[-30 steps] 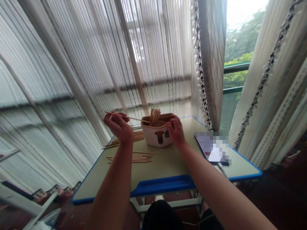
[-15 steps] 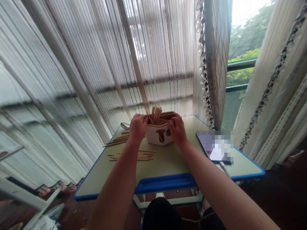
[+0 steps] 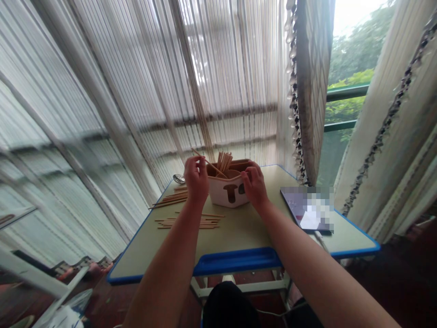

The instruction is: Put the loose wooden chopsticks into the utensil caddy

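Fingers, left hand [image 3: 197, 180]: pinched together on a single stick [image 3: 214, 167]. Fingers, right hand [image 3: 256, 184]: clamped on the right end of the box [image 3: 218, 194], steadying it, as I judge from my remote seat.

Items, largest first, as the head camera gives them to me:

1. Bench [image 3: 246, 232], pale top, blue edging; bears all that follows.
2. Flat-screened device [image 3: 295, 207], to the right of the box, well apart from it, with a cable beside its near edge.
3. Box, white outside, brown inside, cut-outs in the near wall; sits towards the far side of the bench, between both hands.
4. Near group of loose sticks [image 3: 205, 223], lying flat, partly behind the left forearm.
5. Far group of darker sticks [image 3: 175, 197], left of the box.
6. Bundle of sticks [image 3: 224, 161], standing in the box; compartment, I cannot tell.
7. Single stick, tilted, lower end in the box's mouth beside the bundle.

Progress, my estimate: partway. Bundle inside; single stick entering; two groups outside.
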